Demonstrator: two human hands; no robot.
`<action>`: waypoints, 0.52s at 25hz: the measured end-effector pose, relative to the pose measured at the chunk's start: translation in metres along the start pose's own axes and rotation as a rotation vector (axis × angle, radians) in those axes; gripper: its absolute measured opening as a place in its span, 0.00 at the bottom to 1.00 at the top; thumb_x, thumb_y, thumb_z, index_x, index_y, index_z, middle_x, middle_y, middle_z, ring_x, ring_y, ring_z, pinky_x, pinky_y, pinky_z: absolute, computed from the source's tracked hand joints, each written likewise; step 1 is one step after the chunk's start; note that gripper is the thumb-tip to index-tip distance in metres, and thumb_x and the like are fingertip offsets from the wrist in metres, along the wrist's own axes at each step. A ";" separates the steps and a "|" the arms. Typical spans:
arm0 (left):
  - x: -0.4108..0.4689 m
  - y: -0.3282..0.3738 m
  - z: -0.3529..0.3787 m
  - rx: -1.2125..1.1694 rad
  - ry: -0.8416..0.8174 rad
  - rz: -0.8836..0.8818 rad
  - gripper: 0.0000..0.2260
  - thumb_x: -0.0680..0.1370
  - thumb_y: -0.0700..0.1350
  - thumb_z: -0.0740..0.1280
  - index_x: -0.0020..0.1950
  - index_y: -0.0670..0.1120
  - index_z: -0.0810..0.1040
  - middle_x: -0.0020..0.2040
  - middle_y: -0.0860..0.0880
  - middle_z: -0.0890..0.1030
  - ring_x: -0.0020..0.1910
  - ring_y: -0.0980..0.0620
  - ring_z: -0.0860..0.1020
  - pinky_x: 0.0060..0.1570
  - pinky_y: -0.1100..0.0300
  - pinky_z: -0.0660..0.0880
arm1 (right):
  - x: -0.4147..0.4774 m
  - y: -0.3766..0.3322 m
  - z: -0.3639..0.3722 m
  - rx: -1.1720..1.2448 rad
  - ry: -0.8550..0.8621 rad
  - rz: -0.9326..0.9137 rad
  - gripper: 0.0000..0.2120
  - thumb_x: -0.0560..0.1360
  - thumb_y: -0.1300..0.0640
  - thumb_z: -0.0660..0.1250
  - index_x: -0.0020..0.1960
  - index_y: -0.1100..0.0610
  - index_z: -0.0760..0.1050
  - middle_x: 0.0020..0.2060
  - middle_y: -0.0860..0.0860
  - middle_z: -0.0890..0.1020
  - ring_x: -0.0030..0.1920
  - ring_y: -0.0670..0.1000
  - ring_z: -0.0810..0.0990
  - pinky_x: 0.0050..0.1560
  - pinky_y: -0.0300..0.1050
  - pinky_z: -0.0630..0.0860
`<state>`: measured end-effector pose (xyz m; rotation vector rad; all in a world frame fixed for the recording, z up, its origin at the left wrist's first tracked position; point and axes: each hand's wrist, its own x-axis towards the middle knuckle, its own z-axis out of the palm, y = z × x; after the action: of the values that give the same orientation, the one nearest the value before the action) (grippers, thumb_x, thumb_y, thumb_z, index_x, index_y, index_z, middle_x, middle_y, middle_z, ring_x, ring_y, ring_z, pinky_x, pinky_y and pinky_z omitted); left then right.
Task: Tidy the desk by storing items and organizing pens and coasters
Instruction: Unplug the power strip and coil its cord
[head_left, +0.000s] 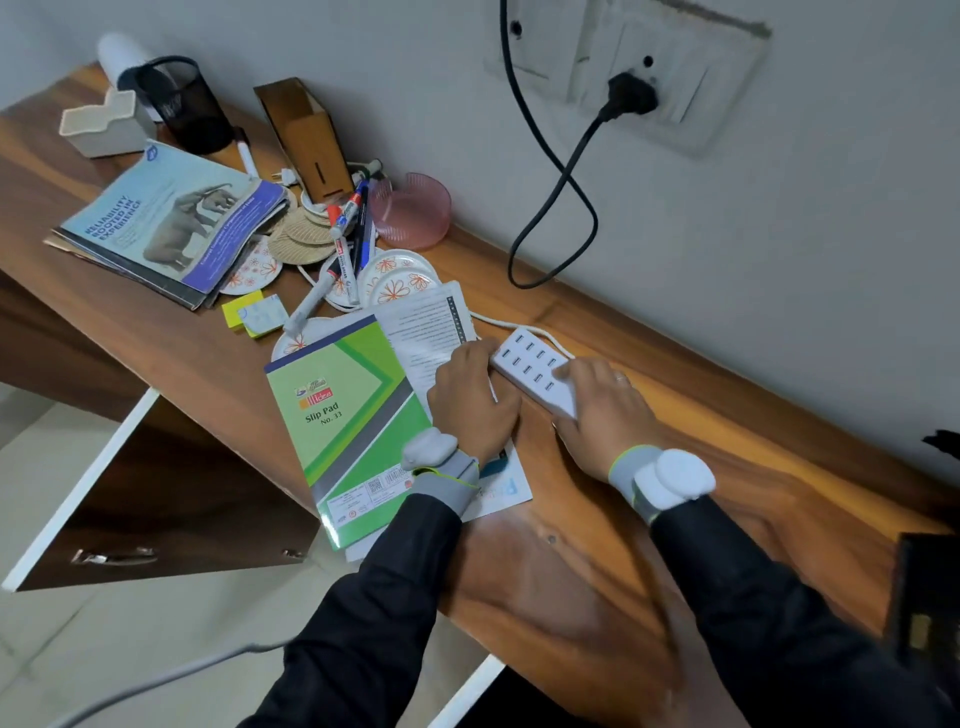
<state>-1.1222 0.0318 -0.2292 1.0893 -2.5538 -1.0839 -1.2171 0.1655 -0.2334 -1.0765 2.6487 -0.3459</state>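
Observation:
A white multi-port USB charger (530, 366) lies on the wooden desk (597, 545). My right hand (602, 410) grips its near end, fingers curled over the top. At the charger's left side my left hand (475, 397) has its fingers curled against it, resting on a printed sheet (423, 332). A green slip pad (345, 415) lies just left of that hand. Further back, several markers and pens (345, 228) lie over flower-patterned coasters (397, 280) and woven coasters (304, 239).
A magazine stack (171, 223) lies at the left. Behind it stand a black mesh pen cup (182, 104), a beige holder (104, 127), a wooden box (306, 140) and a pink cup (413, 210). A black cable (556, 171) hangs from the wall socket. A drawer (156, 499) is open below.

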 end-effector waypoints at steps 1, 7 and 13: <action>-0.006 0.004 0.003 0.005 -0.015 0.020 0.22 0.75 0.44 0.66 0.70 0.51 0.70 0.68 0.50 0.71 0.64 0.43 0.68 0.58 0.52 0.66 | -0.015 0.006 -0.002 0.001 0.000 0.021 0.22 0.74 0.52 0.66 0.66 0.47 0.64 0.64 0.50 0.69 0.62 0.56 0.69 0.59 0.49 0.67; -0.019 0.016 0.012 0.168 -0.106 0.074 0.27 0.74 0.50 0.68 0.73 0.54 0.68 0.74 0.52 0.65 0.69 0.43 0.66 0.65 0.50 0.67 | -0.072 0.041 -0.013 -0.024 -0.081 0.168 0.24 0.73 0.49 0.68 0.66 0.46 0.62 0.64 0.51 0.68 0.64 0.57 0.67 0.58 0.49 0.68; -0.035 0.017 0.038 0.346 -0.092 0.135 0.36 0.69 0.54 0.71 0.75 0.56 0.63 0.76 0.52 0.64 0.75 0.45 0.59 0.69 0.48 0.64 | -0.136 0.081 -0.020 -0.006 -0.131 0.347 0.23 0.72 0.47 0.66 0.62 0.45 0.61 0.63 0.52 0.68 0.62 0.58 0.67 0.57 0.50 0.67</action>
<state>-1.1220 0.0851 -0.2408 0.9336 -2.9156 -0.6907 -1.1823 0.3204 -0.2203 -0.5984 2.6509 -0.1885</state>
